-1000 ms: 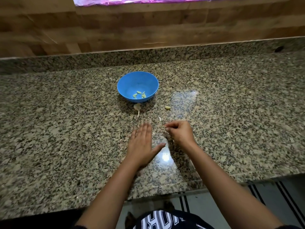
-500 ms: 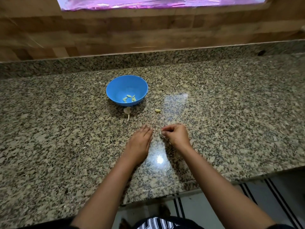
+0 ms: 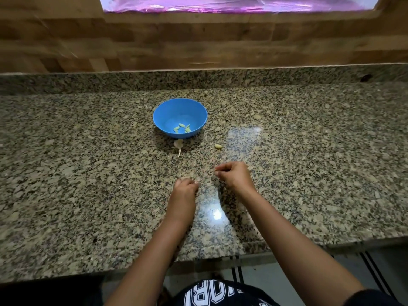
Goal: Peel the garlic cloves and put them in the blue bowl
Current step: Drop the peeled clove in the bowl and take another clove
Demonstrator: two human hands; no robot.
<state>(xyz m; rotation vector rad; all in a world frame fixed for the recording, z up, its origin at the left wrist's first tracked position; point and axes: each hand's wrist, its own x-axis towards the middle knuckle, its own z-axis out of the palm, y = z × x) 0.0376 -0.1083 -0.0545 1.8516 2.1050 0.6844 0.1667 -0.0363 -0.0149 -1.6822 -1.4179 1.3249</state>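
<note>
The blue bowl (image 3: 162, 113) stands on the granite counter ahead of me, with several peeled cloves (image 3: 182, 128) at its bottom. A pale garlic piece with a thin stem (image 3: 178, 143) lies just in front of the bowl. One loose clove (image 3: 218, 146) lies to the right of it. My left hand (image 3: 185, 192) is knuckles up, its fingertips curled down onto the counter over a small pale scrap. My right hand (image 3: 234, 176) is a little to the right, thumb and forefinger pinched on a small garlic bit that is mostly hidden.
The speckled granite counter (image 3: 309, 164) runs wide to both sides, with a raised granite lip and a wooden wall behind. Its front edge (image 3: 220, 257) is near my body. A bright light glare (image 3: 217, 214) sits between my forearms.
My left hand lay flat on the counter before; its fingers have now curled in. My right hand has kept its pinch. The view has shifted slightly.
</note>
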